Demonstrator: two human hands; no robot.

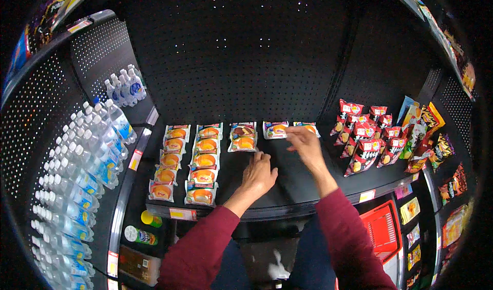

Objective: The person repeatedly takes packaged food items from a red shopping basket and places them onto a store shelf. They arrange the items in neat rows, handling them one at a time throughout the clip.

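My left hand is over the black shelf, its fingertips by the lower edge of a packaged bread. Above that packet lies another packaged bread with a brown picture. My right hand is farther right, its fingertips at the right edge of a white-and-purple bread packet; whether they grip it is unclear. Just behind this hand, partly covered, lies a white-and-green packet. Two columns of orange-and-white bread packets, a left one and a right one, lie to the left.
Several red snack bags stand on the shelf at the right. Rows of water bottles fill the left shelf, with smaller bottles behind. Below right is a red shopping basket. The shelf's front edge runs under my forearms.
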